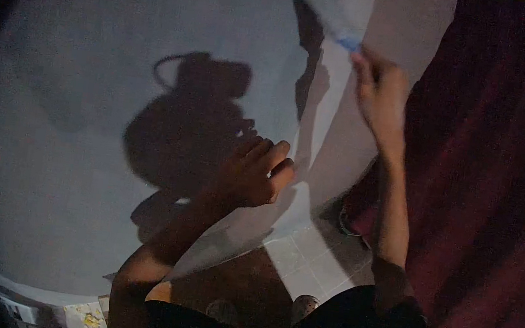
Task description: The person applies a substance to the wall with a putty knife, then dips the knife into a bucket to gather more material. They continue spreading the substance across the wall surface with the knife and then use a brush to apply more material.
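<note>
**Working a pale strip up at the wall corner**

Holding a pale strip [333, 16] high against the wall [85, 116], I have my right hand [381, 96] raised at arm's length, fingers closed in a pinch around the strip's lower end, where a small blue patch shows. The strip itself is blurred, so I cannot tell what it is made of; it slants up and to the left from my fingertips, right beside the vertical corner [306, 104] where the broad grey wall meets a narrower, lighter face.

My left hand [255, 173] is lower down, just left of that same corner. Its fingers are curled inward into a loose fist, knuckles toward the wall; whether it presses the surface or holds something small I cannot tell, since the curl hides the palm.

On the wall to the left of that hand falls a dark shadow [185, 128] of a head with a thin looped band above it.

Below my arms, pale floor tiles [309, 261] run along the base of the wall. My dark sleeves fill the bottom of the view. To the right hangs a deep red curtain [495, 192], with a dim rounded object at its foot that I cannot make out. Scraps of printed paper [86, 319] lie at the lower left.
</note>
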A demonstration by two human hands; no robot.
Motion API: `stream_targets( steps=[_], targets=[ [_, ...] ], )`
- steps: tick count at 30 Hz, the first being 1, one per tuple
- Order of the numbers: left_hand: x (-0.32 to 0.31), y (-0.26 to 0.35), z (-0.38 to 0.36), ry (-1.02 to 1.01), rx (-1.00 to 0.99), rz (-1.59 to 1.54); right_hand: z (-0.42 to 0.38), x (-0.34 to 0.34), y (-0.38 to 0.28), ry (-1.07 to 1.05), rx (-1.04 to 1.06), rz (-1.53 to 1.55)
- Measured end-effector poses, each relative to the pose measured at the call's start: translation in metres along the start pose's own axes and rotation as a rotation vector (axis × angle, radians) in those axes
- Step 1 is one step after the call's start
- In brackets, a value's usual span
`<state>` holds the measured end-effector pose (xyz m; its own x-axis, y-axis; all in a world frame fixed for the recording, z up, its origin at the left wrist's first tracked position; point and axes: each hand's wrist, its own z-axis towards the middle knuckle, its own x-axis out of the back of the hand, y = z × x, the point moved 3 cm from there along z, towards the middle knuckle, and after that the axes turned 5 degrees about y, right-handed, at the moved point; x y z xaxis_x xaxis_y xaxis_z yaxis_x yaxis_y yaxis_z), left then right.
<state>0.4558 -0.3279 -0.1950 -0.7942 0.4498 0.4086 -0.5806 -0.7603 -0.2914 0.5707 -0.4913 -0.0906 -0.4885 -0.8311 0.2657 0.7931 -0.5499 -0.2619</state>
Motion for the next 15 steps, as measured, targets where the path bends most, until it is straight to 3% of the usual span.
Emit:
stream_targets(
  steps=[2,3,6,8,9,12,15],
  targets=[
    [-0.006,-0.002,-0.014,0.064,0.008,-0.046,-0.028,-0.033,0.013,-0.184,-0.077,0.026],
    [-0.008,-0.004,-0.019,-0.005,0.051,-0.095,-0.04,-0.047,0.014,-0.277,-0.114,0.042],
    [-0.022,0.009,-0.035,-0.186,0.161,-0.222,-0.067,-0.048,0.007,-0.441,0.043,-0.107],
    [-0.056,0.027,-0.082,-0.293,0.187,-0.31,-0.085,-0.057,0.002,-0.801,-0.035,-0.254],
    [-0.076,0.036,-0.109,-0.53,0.129,-0.246,-0.095,-0.057,0.002,-0.973,-0.077,-0.336],
    [-0.144,0.062,-0.246,-1.417,0.012,-0.167,-0.18,-0.101,0.077,-0.888,0.008,-0.216],
    [-0.125,0.074,-0.273,-1.545,0.031,-0.2,-0.164,-0.104,0.054,-1.056,-0.147,-0.176]
  ],
)
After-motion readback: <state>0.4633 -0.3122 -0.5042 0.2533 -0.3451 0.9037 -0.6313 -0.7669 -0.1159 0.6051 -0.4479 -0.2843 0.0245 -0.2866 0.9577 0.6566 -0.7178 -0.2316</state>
